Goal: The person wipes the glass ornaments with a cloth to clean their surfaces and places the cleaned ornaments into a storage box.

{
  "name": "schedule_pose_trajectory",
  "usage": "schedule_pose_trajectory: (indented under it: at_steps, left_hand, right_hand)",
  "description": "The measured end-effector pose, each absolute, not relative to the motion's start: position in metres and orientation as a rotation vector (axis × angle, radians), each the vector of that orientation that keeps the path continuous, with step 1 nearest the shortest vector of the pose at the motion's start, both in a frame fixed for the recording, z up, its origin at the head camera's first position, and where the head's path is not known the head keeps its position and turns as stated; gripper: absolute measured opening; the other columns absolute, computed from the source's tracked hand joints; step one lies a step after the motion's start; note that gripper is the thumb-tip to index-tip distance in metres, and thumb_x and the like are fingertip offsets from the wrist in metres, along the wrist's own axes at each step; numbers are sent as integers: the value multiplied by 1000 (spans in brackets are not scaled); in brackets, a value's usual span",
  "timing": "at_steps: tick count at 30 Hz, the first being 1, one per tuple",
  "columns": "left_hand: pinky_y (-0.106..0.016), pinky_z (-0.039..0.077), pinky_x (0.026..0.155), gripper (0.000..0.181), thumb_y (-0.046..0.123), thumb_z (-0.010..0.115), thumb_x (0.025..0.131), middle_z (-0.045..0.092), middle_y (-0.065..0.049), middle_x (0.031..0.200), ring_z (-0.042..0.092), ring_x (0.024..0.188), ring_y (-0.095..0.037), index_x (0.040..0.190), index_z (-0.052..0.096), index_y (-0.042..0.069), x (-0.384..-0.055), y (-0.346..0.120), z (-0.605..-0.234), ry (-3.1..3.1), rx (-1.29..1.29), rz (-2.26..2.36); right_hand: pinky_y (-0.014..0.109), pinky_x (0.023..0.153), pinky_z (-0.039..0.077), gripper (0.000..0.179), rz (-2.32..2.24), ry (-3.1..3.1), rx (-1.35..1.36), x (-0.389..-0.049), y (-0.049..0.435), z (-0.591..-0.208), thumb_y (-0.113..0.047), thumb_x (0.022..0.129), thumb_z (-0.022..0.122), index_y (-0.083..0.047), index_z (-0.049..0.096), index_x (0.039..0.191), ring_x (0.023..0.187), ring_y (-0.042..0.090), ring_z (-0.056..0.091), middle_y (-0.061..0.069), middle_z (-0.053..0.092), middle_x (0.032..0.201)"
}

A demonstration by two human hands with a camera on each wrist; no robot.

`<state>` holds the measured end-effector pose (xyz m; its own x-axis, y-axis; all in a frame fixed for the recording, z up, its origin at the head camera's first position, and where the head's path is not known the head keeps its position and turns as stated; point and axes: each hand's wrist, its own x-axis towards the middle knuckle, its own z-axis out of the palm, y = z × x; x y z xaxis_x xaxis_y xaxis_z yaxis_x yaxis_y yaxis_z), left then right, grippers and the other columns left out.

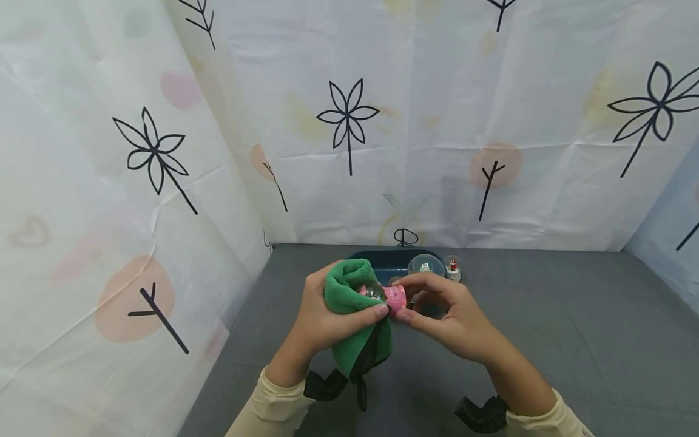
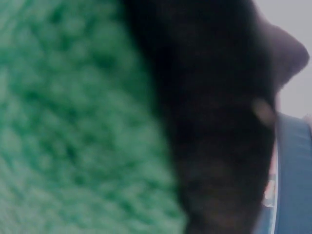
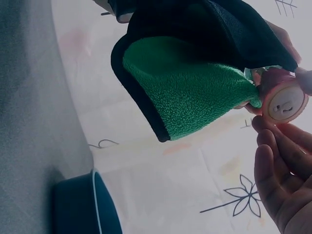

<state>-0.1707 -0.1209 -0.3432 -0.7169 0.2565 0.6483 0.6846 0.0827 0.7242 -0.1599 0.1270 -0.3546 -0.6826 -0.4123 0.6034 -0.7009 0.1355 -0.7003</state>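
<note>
My left hand grips a green cloth with dark edging, wrapped about the clear ball of a small snow globe with a pink base. The globe lies tilted on its side, base toward the right. Fingers and thumb of my right hand pinch that base. In the right wrist view, the round pale underside of the base faces the camera, and a cloth flap hangs beside it. Cloth and its dark border fill most of the left wrist view. Most of the ball is hidden.
Behind the hands stands a dark blue tray on the grey tabletop. A larger clear globe shows at its right end. Beside it is a small globe with a red figure. A patterned white curtain hangs behind.
</note>
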Motion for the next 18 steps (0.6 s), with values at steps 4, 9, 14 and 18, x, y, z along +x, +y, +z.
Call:
schedule_pose_trajectory:
  at_steps: [4,9,14,18]
  left_hand:
    - [-35,63,66,35,15,94,76,71,-3,90,69,75,-18,103,72,16,-171,-121,-343,-2016,-944,-1679]
    - [-35,62,64,34,15,94,77,71,-3,90,68,74,-18,102,71,16,-172,-121,-343,-2018,-962,-1676]
    - [-34,61,64,33,15,94,77,70,-2,89,68,73,-17,101,71,17,-172,-121,-342,-2019,-970,-1666]
    - [-33,60,62,32,15,94,78,69,-2,87,66,71,-16,99,70,17,-173,-121,-343,-2013,-975,-1662]
  right_hand:
    - [29,79,62,48,1580,-2142,1085,-159,126,-354,7,87,82,-11,69,129,96,17,67,1,71,121]
    - [28,76,60,56,1567,-2055,1133,-159,125,-354,10,81,86,-11,67,129,96,17,63,2,69,122]
    - [29,74,55,61,1562,-1868,1256,-162,123,-355,18,75,87,-3,67,128,97,15,59,10,65,123]
    - [29,74,54,61,1549,-1847,1269,-162,122,-354,19,73,87,-2,66,127,96,14,59,12,65,123]
